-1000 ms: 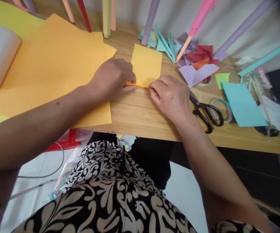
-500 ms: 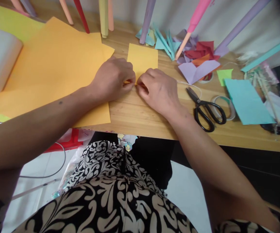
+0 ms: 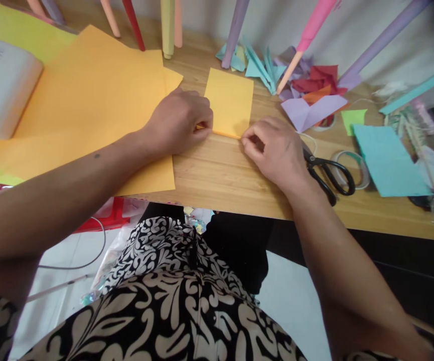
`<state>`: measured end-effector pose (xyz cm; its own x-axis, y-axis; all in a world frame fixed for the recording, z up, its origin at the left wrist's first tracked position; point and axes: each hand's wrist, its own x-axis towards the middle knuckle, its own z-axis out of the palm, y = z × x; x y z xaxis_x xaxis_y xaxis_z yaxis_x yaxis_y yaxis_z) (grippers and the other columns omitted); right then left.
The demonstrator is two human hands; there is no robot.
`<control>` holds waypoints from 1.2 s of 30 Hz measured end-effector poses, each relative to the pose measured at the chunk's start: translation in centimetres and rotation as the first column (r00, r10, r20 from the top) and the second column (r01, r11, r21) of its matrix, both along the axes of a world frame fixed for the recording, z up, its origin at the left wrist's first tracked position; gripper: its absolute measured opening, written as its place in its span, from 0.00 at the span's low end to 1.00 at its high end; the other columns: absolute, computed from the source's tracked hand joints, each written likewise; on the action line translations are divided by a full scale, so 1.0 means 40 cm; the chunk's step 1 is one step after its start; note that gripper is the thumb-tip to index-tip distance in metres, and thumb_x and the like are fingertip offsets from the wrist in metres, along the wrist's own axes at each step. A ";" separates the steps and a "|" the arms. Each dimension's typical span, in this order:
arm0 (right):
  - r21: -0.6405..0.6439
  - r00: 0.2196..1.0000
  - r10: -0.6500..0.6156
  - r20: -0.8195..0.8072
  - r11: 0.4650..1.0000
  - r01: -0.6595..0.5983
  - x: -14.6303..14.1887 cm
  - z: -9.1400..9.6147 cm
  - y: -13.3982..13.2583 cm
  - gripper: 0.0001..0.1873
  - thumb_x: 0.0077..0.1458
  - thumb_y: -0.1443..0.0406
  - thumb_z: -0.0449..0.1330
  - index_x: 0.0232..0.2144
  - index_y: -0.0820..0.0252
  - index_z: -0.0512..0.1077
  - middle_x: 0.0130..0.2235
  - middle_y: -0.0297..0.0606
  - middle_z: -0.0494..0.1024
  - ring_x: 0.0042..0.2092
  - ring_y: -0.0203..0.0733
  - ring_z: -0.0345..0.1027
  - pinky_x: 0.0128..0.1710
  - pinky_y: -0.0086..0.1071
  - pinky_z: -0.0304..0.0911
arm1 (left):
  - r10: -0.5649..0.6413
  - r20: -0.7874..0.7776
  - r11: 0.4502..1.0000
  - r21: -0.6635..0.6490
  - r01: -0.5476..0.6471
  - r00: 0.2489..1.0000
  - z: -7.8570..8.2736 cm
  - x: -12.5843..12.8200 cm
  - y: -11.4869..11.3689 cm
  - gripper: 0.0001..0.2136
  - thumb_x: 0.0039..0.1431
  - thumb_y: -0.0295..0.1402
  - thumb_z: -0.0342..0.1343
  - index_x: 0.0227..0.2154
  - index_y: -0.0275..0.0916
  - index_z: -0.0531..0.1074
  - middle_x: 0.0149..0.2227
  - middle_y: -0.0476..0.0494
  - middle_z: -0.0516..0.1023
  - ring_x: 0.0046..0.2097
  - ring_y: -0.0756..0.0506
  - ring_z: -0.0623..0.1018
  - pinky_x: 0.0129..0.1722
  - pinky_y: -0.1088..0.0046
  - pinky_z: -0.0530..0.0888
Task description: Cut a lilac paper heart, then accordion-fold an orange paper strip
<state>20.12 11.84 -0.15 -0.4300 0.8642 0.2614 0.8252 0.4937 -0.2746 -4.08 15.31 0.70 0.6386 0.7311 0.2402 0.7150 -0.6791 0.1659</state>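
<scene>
A small orange paper rectangle (image 3: 229,100) lies on the wooden table (image 3: 220,175), its near edge folded over. My left hand (image 3: 179,123) is closed, pinching the left end of that folded edge. My right hand (image 3: 275,150) is closed too, fingertips pinching the right end of the same edge. Both hands rest on the table, a short way apart.
Large orange sheets (image 3: 85,100) and a white pad (image 3: 2,85) lie at left. Black scissors (image 3: 327,173) and tape rolls (image 3: 352,168) sit right of my right hand. A teal sheet (image 3: 388,160), a purple piece (image 3: 309,110) and scraps (image 3: 277,70) lie beyond. Rolled paper tubes (image 3: 235,30) lean at the back.
My right hand slid right along the folded edge, away from my left hand, after the two met half a second ago. The left hand stayed put.
</scene>
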 end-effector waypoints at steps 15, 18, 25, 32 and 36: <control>-0.093 0.852 -0.107 -0.513 0.993 0.069 0.008 0.085 -0.020 0.01 0.57 0.64 0.59 0.32 0.53 0.70 0.32 0.34 0.76 0.35 0.43 0.73 0.38 0.41 0.69 | 0.125 0.404 0.986 -0.152 -0.068 0.906 0.111 -0.034 -0.023 0.09 0.55 0.38 0.53 0.24 0.39 0.71 0.30 0.45 0.77 0.35 0.46 0.73 0.37 0.67 0.68; -0.268 0.727 -0.194 -0.659 0.963 0.014 0.007 0.218 -0.055 0.02 0.55 0.62 0.61 0.30 0.51 0.72 0.28 0.33 0.75 0.29 0.43 0.71 0.31 0.41 0.69 | 0.255 0.554 0.906 -0.422 0.003 0.792 0.245 -0.029 -0.081 0.10 0.54 0.38 0.57 0.24 0.36 0.71 0.25 0.48 0.71 0.31 0.50 0.70 0.37 0.67 0.68; -0.359 0.678 -0.225 -0.699 0.931 -0.061 0.010 0.283 -0.017 0.03 0.49 0.64 0.65 0.25 0.52 0.74 0.24 0.31 0.73 0.24 0.38 0.65 0.25 0.36 0.65 | 0.260 0.537 0.907 -0.422 -0.012 0.802 0.308 -0.036 -0.059 0.08 0.50 0.35 0.58 0.24 0.36 0.74 0.24 0.49 0.69 0.26 0.52 0.65 0.32 0.69 0.64; -0.112 0.970 -0.011 -0.242 0.994 -0.017 0.032 0.034 0.161 0.05 0.54 0.68 0.60 0.26 0.56 0.71 0.33 0.37 0.79 0.39 0.44 0.72 0.44 0.43 0.66 | 0.026 0.286 0.983 -0.184 0.028 0.958 0.002 -0.014 0.149 0.08 0.49 0.36 0.51 0.19 0.40 0.68 0.26 0.46 0.74 0.30 0.47 0.69 0.29 0.70 0.63; -0.066 0.992 0.028 -0.125 0.997 -0.037 0.030 0.021 0.189 0.05 0.55 0.68 0.60 0.28 0.55 0.73 0.35 0.37 0.79 0.38 0.44 0.72 0.41 0.40 0.64 | -0.034 0.282 0.995 -0.083 0.060 0.959 -0.035 -0.002 0.164 0.08 0.50 0.33 0.47 0.18 0.41 0.61 0.26 0.45 0.71 0.31 0.45 0.68 0.31 0.67 0.62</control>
<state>21.31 19.42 0.69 -0.4260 0.8680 0.2552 0.7666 0.4961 -0.4077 -4.14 21.88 -0.71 0.5893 0.7288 0.3487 0.5992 -0.6837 0.4165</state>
